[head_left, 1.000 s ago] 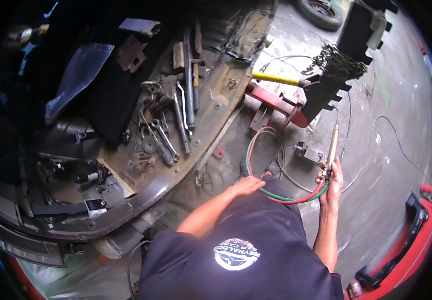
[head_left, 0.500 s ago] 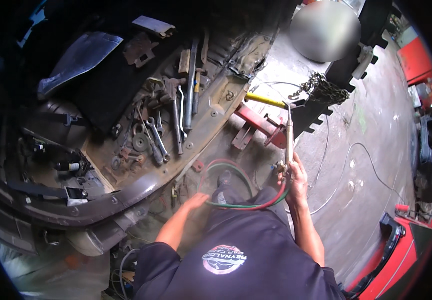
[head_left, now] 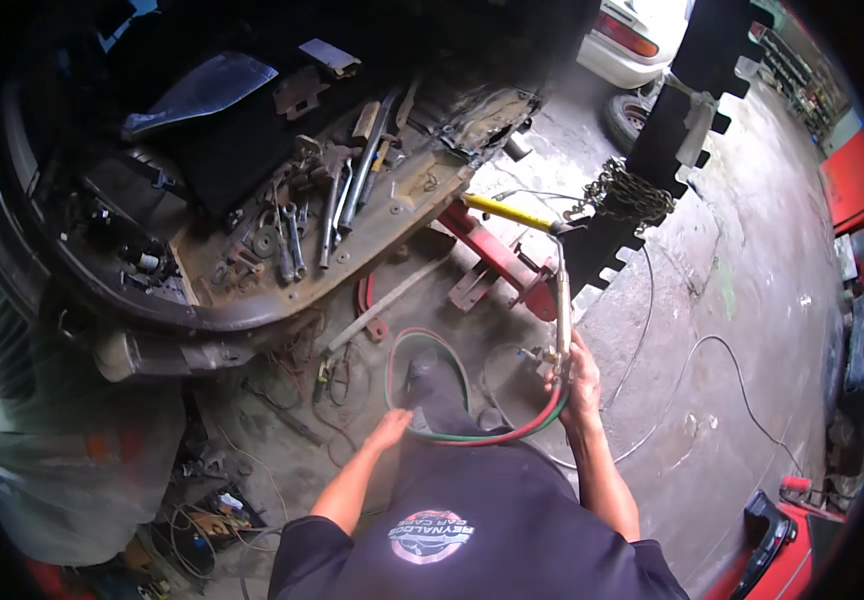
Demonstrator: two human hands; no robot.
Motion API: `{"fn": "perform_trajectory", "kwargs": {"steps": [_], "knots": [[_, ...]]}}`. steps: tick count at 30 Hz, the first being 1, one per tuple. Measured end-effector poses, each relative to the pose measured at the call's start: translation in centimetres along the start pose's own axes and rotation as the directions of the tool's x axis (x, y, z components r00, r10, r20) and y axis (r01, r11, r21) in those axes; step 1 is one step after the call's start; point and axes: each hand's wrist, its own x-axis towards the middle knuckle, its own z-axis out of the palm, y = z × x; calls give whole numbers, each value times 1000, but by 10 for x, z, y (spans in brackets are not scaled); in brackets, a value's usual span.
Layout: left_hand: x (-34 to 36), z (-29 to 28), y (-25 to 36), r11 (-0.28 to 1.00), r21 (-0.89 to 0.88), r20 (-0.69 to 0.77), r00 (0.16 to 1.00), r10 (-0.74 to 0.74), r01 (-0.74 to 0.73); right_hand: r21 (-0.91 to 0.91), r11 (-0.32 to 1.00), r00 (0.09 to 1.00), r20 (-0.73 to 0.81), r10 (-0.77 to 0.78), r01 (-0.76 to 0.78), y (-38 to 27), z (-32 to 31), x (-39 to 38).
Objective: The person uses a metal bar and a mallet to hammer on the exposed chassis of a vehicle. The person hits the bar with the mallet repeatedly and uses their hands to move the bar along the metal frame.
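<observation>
My right hand [head_left: 580,385] is closed around the lower end of a gas torch [head_left: 564,310], which points up and away from me with its bent tip near a yellow bar [head_left: 507,213]. Red and green twin hoses [head_left: 497,438] run from the torch's base across my front to my left hand [head_left: 389,430]. The fingers of that hand are closed on the hoses, and beyond it they form a loop over my leg. A red steel stand or jack arm [head_left: 497,255] lies just past the torch.
Wrenches, hammers and bars [head_left: 337,205] lie on the rusty car body floor [head_left: 352,265] at left. A black notched steel post [head_left: 657,150] with a chain [head_left: 624,190] rises ahead. Cables cross the concrete [head_left: 712,340]. Plastic sheeting [head_left: 72,450] hangs at far left; a white car stands behind.
My view has shifted, and the car body now sits farther up and left. The torch and hoses stay in my hands. A white car and its wheel show at the top now.
</observation>
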Motion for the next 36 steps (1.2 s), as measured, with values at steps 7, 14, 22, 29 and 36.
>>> {"fn": "perform_trajectory", "kwargs": {"steps": [7,14,22,29,36], "knots": [[-101,85,10,986,-100,-294,943,-155,131,-63,971,973,-38,228,-230,31,-88,-13],[-168,128,27,968,-116,-324,913,-247,221,-240,888,907,56,417,-394,54,-91,-33],[-230,244,-8,952,-163,-387,871,-302,257,-568,724,770,228,596,-391,114,-46,-54],[-290,265,-31,945,-224,-465,826,-317,237,-751,581,687,242,685,-315,176,8,-118],[-352,256,-96,894,-411,-408,840,-357,180,-758,636,736,347,582,-146,229,61,-213]]}}
